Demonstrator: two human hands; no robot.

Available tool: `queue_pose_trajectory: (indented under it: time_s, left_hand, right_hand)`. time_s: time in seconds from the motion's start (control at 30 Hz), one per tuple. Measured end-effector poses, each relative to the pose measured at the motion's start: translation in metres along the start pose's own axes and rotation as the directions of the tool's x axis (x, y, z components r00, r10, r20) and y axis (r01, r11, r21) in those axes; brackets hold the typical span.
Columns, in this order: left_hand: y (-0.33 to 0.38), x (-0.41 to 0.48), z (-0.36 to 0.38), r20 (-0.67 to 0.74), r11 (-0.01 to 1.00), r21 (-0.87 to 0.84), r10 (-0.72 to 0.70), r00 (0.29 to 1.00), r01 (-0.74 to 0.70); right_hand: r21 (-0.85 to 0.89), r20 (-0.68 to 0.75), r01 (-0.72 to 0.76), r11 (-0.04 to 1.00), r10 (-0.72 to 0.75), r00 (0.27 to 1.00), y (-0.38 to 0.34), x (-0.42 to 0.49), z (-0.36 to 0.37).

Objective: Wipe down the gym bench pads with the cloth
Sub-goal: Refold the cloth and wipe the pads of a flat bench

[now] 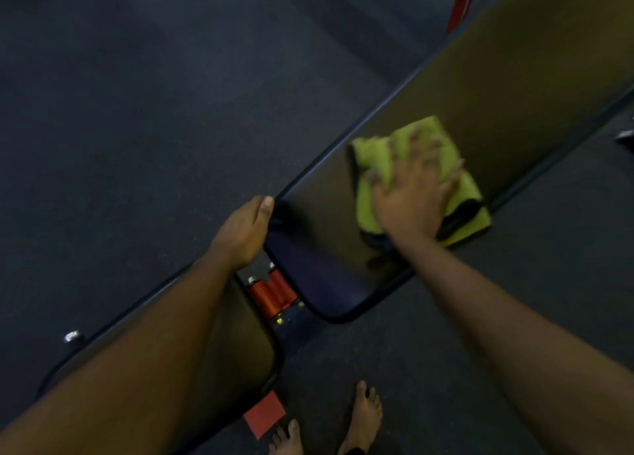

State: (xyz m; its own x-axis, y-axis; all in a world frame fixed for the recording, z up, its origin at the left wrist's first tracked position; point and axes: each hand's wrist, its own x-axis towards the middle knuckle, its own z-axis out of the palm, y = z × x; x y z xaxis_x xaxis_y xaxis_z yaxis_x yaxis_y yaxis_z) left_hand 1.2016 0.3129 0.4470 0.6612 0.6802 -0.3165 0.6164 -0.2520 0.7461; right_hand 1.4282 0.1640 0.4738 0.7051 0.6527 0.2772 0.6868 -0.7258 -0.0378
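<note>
Green: one cloth (374, 156) under right hand (411, 197); seemingly two pads (480, 77).

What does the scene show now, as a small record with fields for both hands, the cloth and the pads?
right hand: spread flat, pressing the green cloth onto the long pad
left hand: at the long pad's near corner; grip unclear
short pad: partly behind the left forearm, no cloth on it
frame: red, between the pads

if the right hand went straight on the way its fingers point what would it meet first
Likely only the long bench pad itself: the right hand, flat on the green cloth, points across bare padding toward its far edge, nothing in that line. Past the edge is floor.
</note>
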Motion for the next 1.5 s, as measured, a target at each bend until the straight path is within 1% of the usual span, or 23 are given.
queue_pose_trajectory:
  time_s: [0.1, 0.17, 0.27, 0.3, 0.37, 0.43, 0.47, 0.5, 0.57, 0.63, 0.7, 0.77, 0.8, 0.87, 0.93, 0.97, 1.03, 1.07, 1.17, 1.27, 1.3, 1.4, 1.5]
  left_hand:
    - [0.016, 0.008, 0.007, -0.049, 0.997, 0.022, 0.071, 0.996, -0.070]
    - [0.022, 0.014, 0.015, -0.011, 0.996, 0.049, 0.070, 0.997, -0.069]
    - [0.024, 0.018, 0.022, 0.035, 0.994, 0.089, 0.056, 0.998, -0.058]
    - [0.023, 0.018, 0.026, 0.025, 0.993, 0.098, 0.058, 0.998, -0.060]
    - [0.025, 0.016, 0.034, -0.004, 0.989, 0.132, 0.062, 0.998, -0.061]
    - [0.023, 0.014, 0.041, -0.034, 0.986, 0.152, 0.073, 0.997, -0.067]
    - [0.023, 0.012, 0.044, -0.045, 0.985, 0.161, 0.077, 0.996, -0.069]
    - [0.022, 0.012, 0.047, -0.054, 0.982, 0.174, 0.080, 0.995, -0.069]
    - [0.021, 0.014, 0.049, -0.083, 0.980, 0.190, 0.070, 0.994, -0.053]
    - [0.027, 0.017, 0.053, -0.107, 0.976, 0.212, 0.066, 0.992, -0.042]
    - [0.033, 0.020, 0.056, -0.130, 0.974, 0.220, 0.087, 0.988, -0.057]
    - [0.039, 0.022, 0.058, -0.137, 0.969, 0.226, 0.133, 0.982, -0.099]
    - [0.042, 0.024, 0.058, -0.142, 0.965, 0.227, 0.165, 0.976, -0.130]
    - [0.048, 0.026, 0.059, -0.136, 0.953, 0.247, 0.215, 0.967, -0.177]
    - [0.052, 0.027, 0.062, -0.128, 0.948, 0.270, 0.211, 0.969, -0.170]
    - [0.055, 0.028, 0.064, -0.131, 0.946, 0.281, 0.204, 0.970, -0.161]
    - [0.057, 0.028, 0.065, -0.132, 0.946, 0.284, 0.198, 0.971, -0.154]
    - [0.062, 0.029, 0.065, -0.128, 0.950, 0.267, 0.199, 0.972, -0.159]
    - [0.078, 0.033, 0.060, -0.077, 0.970, 0.175, 0.186, 0.980, -0.170]
    - [0.119, 0.044, 0.050, 0.034, 0.967, 0.121, 0.223, 0.974, -0.225]
    - [0.132, 0.050, 0.047, 0.066, 0.966, 0.105, 0.230, 0.971, -0.236]
    - [0.176, 0.074, 0.044, 0.121, 0.965, 0.084, 0.238, 0.964, -0.249]
    - [0.219, 0.098, 0.046, 0.127, 0.954, 0.131, 0.254, 0.959, -0.270]
  right_hand:
    - [-0.012, 0.081, 0.238, 0.971, -0.236, 0.968, -0.039, -0.068, 0.019]
    - [0.006, 0.117, 0.292, 0.957, -0.290, 0.950, -0.043, -0.097, 0.024]
    - [0.051, 0.117, 0.306, 0.951, -0.310, 0.944, -0.038, -0.139, 0.031]
    - [0.067, 0.114, 0.289, 0.955, -0.295, 0.949, -0.037, -0.158, 0.033]
    - [0.094, 0.107, 0.175, 0.980, -0.184, 0.977, -0.035, -0.195, 0.037]
    - [0.148, 0.103, -0.035, 0.988, 0.020, 0.995, -0.035, -0.221, 0.044]
    - [0.226, 0.100, -0.159, 0.961, 0.139, 0.985, -0.035, -0.226, 0.047]
    - [0.348, 0.086, -0.268, 0.898, 0.254, 0.963, -0.035, -0.225, 0.051]
    - [0.651, 0.047, -0.363, 0.666, 0.442, 0.896, -0.034, -0.206, 0.052]
    - [0.842, -0.008, -0.327, 0.430, 0.615, 0.788, -0.018, -0.167, 0.044]
    - [0.908, -0.010, -0.307, 0.287, 0.745, 0.667, 0.010, -0.117, 0.036]
    - [0.920, 0.032, -0.337, 0.200, 0.819, 0.573, 0.034, -0.081, 0.026]
    - [0.917, 0.053, -0.356, 0.181, 0.829, 0.556, 0.036, -0.074, 0.022]
    - [0.890, 0.049, -0.400, 0.222, 0.823, 0.566, 0.018, -0.088, 0.026]
    - [0.878, 0.098, -0.435, 0.200, 0.814, 0.572, -0.018, -0.130, 0.039]
    - [0.874, 0.144, -0.456, 0.167, 0.808, 0.572, -0.035, -0.152, 0.042]
    - [0.876, 0.261, -0.481, 0.046, 0.792, 0.552, -0.063, -0.184, 0.041]
    - [0.880, 0.273, -0.475, 0.027, 0.788, 0.551, -0.066, -0.188, 0.038]
    - [0.892, 0.106, -0.422, 0.165, 0.829, 0.549, -0.037, -0.148, 0.033]
    - [0.872, -0.034, -0.413, 0.263, 0.874, 0.485, 0.044, -0.042, 0.003]
    - [0.850, -0.074, -0.428, 0.307, 0.874, 0.480, 0.074, -0.006, -0.015]
    - [0.773, -0.041, -0.528, 0.352, 0.858, 0.512, 0.134, 0.072, -0.058]
    - [0.745, -0.070, -0.537, 0.397, 0.846, 0.529, 0.124, 0.063, -0.044]
